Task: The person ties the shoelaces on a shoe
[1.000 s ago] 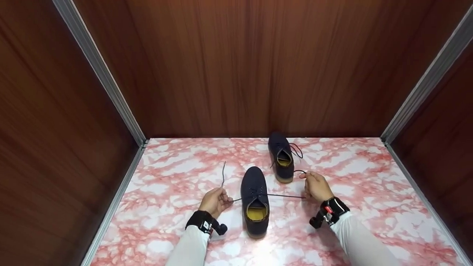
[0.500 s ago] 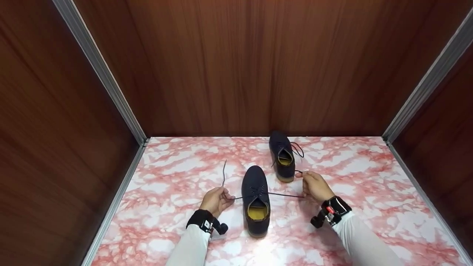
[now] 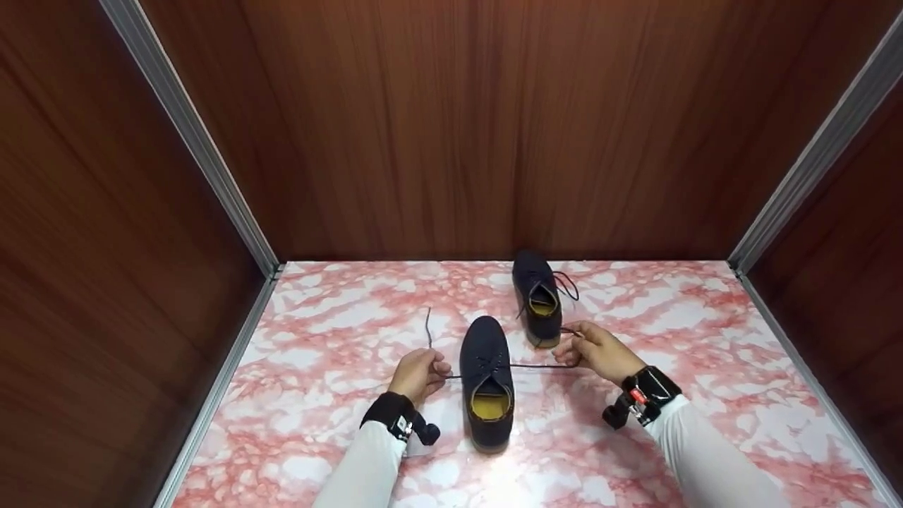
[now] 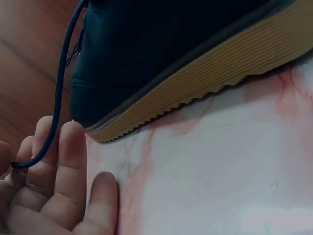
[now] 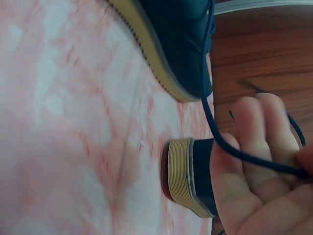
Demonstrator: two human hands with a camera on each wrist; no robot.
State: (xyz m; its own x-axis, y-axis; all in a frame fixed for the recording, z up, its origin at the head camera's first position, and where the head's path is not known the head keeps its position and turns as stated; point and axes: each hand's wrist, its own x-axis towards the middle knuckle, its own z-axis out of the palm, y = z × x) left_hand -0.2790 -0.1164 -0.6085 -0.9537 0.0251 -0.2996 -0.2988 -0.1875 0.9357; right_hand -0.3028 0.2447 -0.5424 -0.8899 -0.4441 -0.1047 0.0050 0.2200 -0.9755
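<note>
Where the near shoe (image 3: 485, 342) stands: as we look down, it sits upright in the middle of the marbled table (image 3: 282, 395), toe pointing away from us, between both hands.
Left hand (image 3: 417, 374): just left of the shoe, it pinches the left lace (image 4: 58, 88) between thumb and fingers, the little finger held apart from the others. From its grip we see the loose end point toward the back.
Right hand (image 3: 603, 353): to the shoe's right, near the far shoe's heel, it reaches inward. The right lace (image 5: 264, 162) crosses its fingers and is held under the thumb, which the right wrist view mostly cuts off.
Lace line: both strands run out sideways from the shoe — in our overhead view, nearly straight.
Forearms: pale sleeves (image 3: 705, 455) rise from the bottom edge, slanting inward to black wrist straps (image 3: 649, 395).
Far shoe (image 3: 532, 271): behind and right, upright, near the wooden back wall (image 3: 451, 127) — a loop of lace beside it.
</note>
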